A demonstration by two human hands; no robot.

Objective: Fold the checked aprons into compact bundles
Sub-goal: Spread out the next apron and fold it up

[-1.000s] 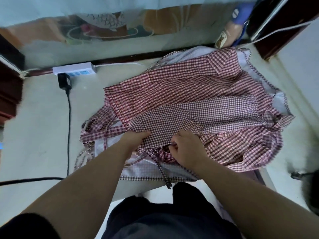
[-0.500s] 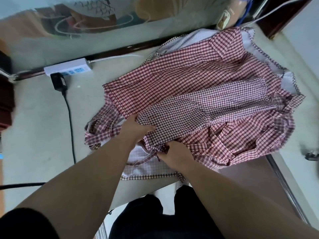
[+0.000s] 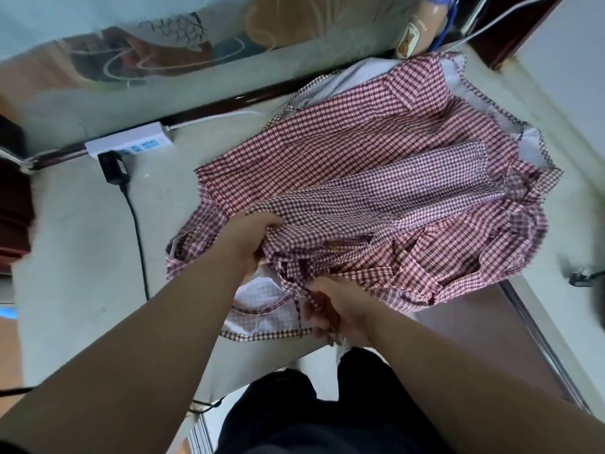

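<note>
Soft, even daylight, probably from right side; faint shadows. Motion blur throughout, heaviest at left edge. Wide-angle bending at corners.

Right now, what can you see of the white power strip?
The white power strip is a long plastic bar with bluish sockets, lying flat near the far edge of the pale table, apart from the aprons. A black plug sits against its near side, its cable running toward the person. A white cord leaves its right end.

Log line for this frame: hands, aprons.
left hand: grips red checked cloth aprons | right hand: grips their near edge | state: rumpled, unfolded
</note>
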